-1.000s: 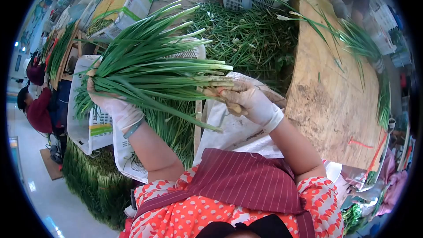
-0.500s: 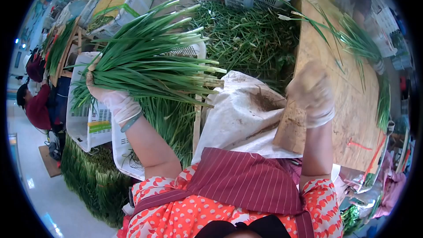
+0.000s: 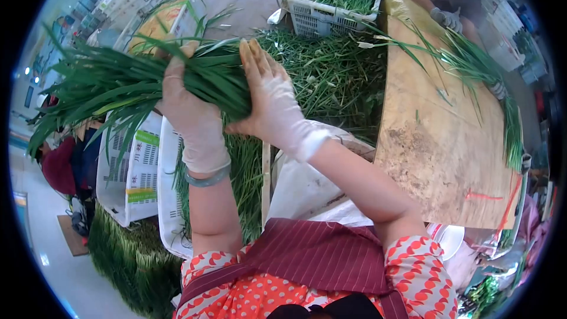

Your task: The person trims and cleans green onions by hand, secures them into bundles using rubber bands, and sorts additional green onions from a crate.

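My left hand [image 3: 192, 115], in a whitish glove, is wrapped round a bunch of long green leafy stalks [image 3: 112, 77] held up at the left. The leaves fan out to the far left. My right hand [image 3: 269, 94], gloved too, lies against the root-end side of the bunch, its stained fingers stretched upward and apart from one another at the thumb. The stalk ends are mostly hidden behind this hand. Below the bunch stands a white crate [image 3: 168, 183] with more green stalks [image 3: 245, 171] beside my left forearm.
A wooden board [image 3: 443, 142] with soil and red string lies at the right. Behind it, a co-worker's gloved hand [image 3: 447, 19] is near loose stalks. Cut greens [image 3: 331, 77] are heaped beyond my hands, before a filled crate [image 3: 319, 20]. Bundles [image 3: 139, 260] stand lower left.
My left hand has lifted and turned the bunch, swinging its leaves leftward. My right hand left the stalk ends, passed over the board and is now against the bunch. The view has shifted slightly.
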Available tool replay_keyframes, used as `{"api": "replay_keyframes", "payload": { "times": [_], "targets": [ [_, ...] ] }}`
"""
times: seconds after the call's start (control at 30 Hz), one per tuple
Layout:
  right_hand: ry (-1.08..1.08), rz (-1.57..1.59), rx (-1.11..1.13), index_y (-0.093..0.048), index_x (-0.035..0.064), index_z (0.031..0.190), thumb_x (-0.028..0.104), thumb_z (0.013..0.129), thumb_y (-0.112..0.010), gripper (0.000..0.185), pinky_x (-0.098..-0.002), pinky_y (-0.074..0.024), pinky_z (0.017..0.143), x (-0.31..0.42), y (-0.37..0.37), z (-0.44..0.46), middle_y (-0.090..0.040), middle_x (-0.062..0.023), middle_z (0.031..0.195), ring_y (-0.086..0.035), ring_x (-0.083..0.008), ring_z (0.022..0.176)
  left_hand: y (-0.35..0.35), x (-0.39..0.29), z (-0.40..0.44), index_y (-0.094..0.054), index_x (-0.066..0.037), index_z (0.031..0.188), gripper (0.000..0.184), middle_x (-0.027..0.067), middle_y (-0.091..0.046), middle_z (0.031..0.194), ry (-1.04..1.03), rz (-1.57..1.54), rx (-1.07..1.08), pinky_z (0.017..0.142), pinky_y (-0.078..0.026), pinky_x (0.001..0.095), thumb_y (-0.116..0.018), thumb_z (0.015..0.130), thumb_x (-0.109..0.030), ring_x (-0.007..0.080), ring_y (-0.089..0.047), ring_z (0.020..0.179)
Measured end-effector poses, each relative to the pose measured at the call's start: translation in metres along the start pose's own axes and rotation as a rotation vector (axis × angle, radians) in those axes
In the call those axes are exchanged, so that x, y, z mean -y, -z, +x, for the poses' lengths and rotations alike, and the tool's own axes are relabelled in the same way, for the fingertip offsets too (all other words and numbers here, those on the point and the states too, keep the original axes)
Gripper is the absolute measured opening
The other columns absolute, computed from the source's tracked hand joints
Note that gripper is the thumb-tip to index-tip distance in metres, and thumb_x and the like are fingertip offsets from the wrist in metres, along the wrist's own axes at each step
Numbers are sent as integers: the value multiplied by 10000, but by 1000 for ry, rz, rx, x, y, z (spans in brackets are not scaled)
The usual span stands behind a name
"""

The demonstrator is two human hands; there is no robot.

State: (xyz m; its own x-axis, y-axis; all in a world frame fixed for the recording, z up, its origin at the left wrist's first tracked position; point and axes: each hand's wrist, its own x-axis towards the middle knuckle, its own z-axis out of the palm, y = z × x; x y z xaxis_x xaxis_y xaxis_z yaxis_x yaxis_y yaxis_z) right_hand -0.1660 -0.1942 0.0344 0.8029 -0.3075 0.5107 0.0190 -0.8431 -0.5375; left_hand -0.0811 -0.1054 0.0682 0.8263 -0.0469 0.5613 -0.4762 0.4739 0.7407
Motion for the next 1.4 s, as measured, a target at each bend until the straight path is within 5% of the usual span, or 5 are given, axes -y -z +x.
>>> {"api": "replay_keyframes", "payload": {
  "times": [0.23, 0.47, 0.8, 1.03, 1.4],
  "targets": [
    [125, 305, 218, -593, 53, 1041, 233, 708, -672, 387, -378, -465, 819, -21, 39, 41, -632, -176, 944, -596, -326, 910, -25, -61, 21, -562, 4, 1114, 363, 91, -618, 1014, 276, 91, 432, 829, -471, 285, -627, 759, -24, 149, -590, 873],
    [78, 487, 842, -610, -33, 989, 221, 741, -695, 365, -325, -495, 734, -11, 104, 68, -656, -128, 860, -632, -202, 820, -34, -78, 32, -557, -2, 1129, 353, 63, -633, 984, 470, 146, 817, 817, -474, 269, -617, 801, -116, 143, -605, 846],
    [-288, 481, -7, -524, 24, 1217, 400, 829, -566, 542, -279, -400, 911, -105, 126, 7, -582, -105, 1148, -548, -171, 1025, 69, -8, 39, -543, -24, 1144, 300, 86, -600, 1062, 720, -227, 8, 896, -442, 382, -507, 873, -147, 199, -566, 993],
    [-784, 998, 320, -575, 52, 1153, 308, 848, -617, 401, -176, -373, 470, -107, 93, -49, -569, 42, 682, -462, -40, 513, 115, -6, -10, -560, -50, 1117, 267, 61, -612, 1070, 728, -410, -263, 912, -443, 397, -516, 871, -145, 197, -569, 997],
    [-365, 764, -101, -651, 38, 947, 275, 901, -541, 266, -177, -202, 429, -116, 132, -22, -525, 60, 615, -292, -12, 476, 150, -20, -34, -570, -44, 1100, 263, 76, -624, 1025, 663, -426, -305, 886, -463, 406, -549, 858, -145, 200, -587, 956]
  ]
}}
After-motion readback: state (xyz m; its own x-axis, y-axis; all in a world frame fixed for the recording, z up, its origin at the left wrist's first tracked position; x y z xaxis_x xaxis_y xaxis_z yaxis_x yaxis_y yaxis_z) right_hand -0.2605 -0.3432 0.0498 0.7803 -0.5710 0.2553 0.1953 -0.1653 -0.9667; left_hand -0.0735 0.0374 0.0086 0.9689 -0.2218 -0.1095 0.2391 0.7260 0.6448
